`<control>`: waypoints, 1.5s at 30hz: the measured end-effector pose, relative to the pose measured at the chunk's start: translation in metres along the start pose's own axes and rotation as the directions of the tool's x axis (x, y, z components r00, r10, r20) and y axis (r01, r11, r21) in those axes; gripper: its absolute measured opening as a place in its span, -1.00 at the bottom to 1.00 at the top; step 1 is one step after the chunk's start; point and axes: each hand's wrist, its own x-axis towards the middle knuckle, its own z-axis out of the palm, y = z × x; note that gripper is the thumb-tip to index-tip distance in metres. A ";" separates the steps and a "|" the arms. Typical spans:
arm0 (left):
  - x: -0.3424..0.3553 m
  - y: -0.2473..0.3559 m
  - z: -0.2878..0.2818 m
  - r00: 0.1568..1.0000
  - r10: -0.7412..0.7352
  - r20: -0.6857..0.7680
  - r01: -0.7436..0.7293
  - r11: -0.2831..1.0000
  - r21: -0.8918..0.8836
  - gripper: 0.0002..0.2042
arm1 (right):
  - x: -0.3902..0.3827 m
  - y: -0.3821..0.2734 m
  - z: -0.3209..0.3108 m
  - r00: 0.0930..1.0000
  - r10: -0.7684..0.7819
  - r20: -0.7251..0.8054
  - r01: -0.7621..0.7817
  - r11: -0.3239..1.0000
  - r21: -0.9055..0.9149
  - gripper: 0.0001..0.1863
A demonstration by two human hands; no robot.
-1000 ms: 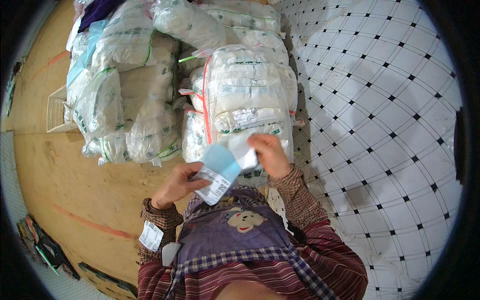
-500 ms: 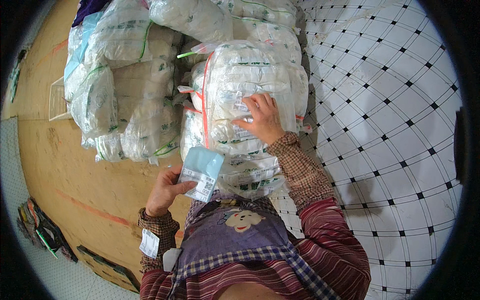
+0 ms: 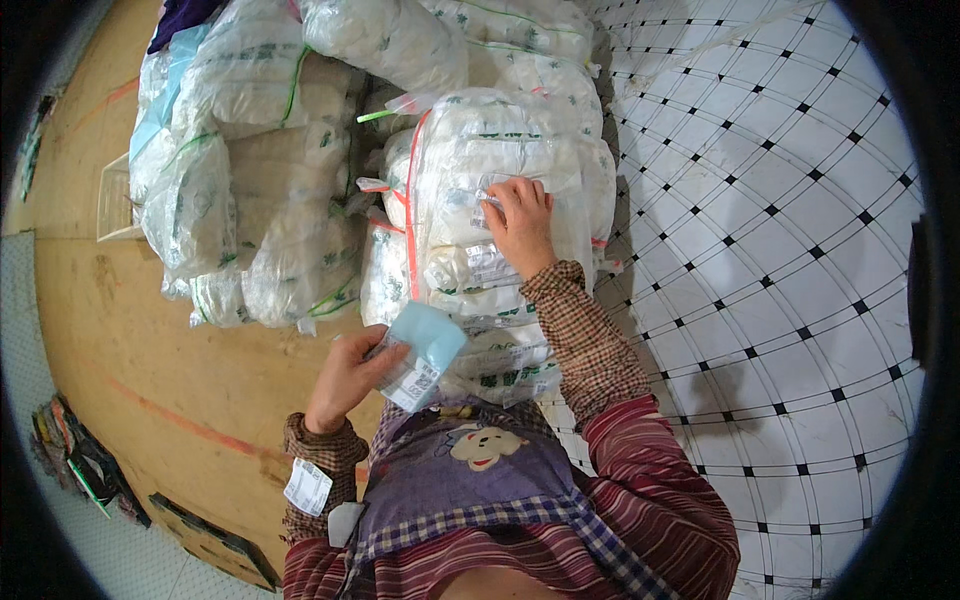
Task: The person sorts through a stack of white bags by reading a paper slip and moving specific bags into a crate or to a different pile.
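Observation:
Between the thumb and fingers of my left hand (image 3: 348,378) is a light blue sheet of label backing (image 3: 432,338) with white printed labels along its lower part. My right hand (image 3: 524,228) rests on a clear plastic bag (image 3: 500,150) packed with white bundles, its fingers bent and laid over a white label (image 3: 479,214). That label is partly hidden by the fingers. Lower down the same bag another printed label (image 3: 488,266) shows. A red strip (image 3: 412,190) runs down the bag's left side. On my left sleeve sticks a white label (image 3: 308,487).
More filled plastic bags (image 3: 290,190) with green ties are stacked to the left and behind. A white crate (image 3: 120,200) stands on the brown floor board (image 3: 200,380). White tiles with black diamonds (image 3: 760,250) cover the floor at right. A dark bundle (image 3: 85,465) lies at lower left.
My right hand has moved slightly up the bag and now covers more of the upper label. The left hand has shifted right and up, tilting the blue sheet.

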 end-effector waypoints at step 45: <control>0.127 0.032 0.052 0.767 0.628 0.129 -0.284 0.152 0.947 -0.50 | -0.042 0.016 -0.036 0.929 0.048 0.368 -0.060 0.998 0.022 -0.46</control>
